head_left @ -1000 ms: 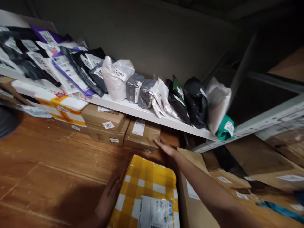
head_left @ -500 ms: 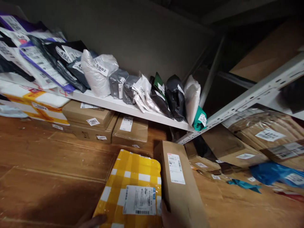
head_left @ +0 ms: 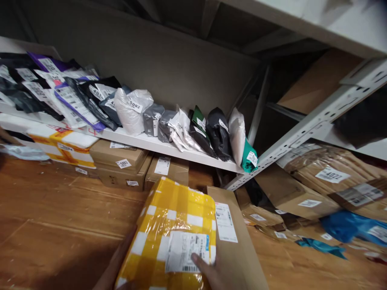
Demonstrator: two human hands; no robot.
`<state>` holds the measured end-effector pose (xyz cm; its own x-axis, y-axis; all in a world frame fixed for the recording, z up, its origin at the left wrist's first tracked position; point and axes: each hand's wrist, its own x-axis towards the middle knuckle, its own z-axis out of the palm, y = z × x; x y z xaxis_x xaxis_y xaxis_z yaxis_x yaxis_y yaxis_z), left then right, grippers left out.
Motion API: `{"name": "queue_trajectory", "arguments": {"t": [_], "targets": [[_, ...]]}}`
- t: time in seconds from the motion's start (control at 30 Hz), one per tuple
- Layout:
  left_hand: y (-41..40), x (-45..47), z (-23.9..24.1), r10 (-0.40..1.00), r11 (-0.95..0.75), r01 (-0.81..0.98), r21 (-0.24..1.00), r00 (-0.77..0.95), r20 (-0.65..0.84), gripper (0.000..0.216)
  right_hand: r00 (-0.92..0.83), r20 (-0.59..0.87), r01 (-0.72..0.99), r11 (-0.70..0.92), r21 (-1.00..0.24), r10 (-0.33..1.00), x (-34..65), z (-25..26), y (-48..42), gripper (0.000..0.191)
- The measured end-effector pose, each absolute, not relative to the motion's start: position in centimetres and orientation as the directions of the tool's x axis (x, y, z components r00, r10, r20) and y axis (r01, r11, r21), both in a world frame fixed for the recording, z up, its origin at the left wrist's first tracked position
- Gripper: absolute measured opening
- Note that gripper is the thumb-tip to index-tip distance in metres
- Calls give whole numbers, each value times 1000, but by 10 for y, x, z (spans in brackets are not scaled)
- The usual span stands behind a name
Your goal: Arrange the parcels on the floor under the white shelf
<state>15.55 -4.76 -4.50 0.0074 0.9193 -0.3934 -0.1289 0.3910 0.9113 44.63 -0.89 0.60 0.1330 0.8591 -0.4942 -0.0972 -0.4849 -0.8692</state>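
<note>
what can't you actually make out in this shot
- Left hand: head view, mostly behind the yellow checked parcel and in shadow; grip unclear.
- Right hand: cut by the bottom edge; only fingers on the parcel's shipping label show.
- Label print: too small and blurred to read.
- Brown box beside the parcel: lower end cut by the frame.
- Boxes under the white shelf: backs hidden in shadow.

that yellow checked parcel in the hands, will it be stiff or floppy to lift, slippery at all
The yellow checked parcel probably flexes: its plastic wrap wrinkles and its top bulges. The glossy film looks slippery, so the right hand on the label may slide. The left hand steadies its side.
</note>
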Motion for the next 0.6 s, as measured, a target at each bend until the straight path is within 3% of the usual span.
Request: {"name": "queue_trajectory", "arguments": {"t": [0.1, 0.27, 0.37, 0.5, 0.6], "targets": [[-14, 156, -23, 953, 302, -104, 948, 42, -300, 90, 113, -423, -135, -408, -903, 899, 440, 26, 22, 77], [46, 162, -20, 994, 105, -6, 995, 17, -104, 113, 66, -253, -19, -252, -967, 965, 434, 41, 75, 83], [61, 162, -29, 992, 128, -17, 992, -5, -128, 101, -37, -166, 20, -165, -986, 985, 443, 36, 83, 94], [66, 161, -16, 997, 69, 27, 997, -42, -68, 83, -167, -54, 138, -31, -990, 984, 465, 14, 74, 128], [81, 165, 8, 986, 102, -19, 995, -129, -104, 80, -57, 21, 282, 36, -959, 998, 467, 0, 84, 123]]}}
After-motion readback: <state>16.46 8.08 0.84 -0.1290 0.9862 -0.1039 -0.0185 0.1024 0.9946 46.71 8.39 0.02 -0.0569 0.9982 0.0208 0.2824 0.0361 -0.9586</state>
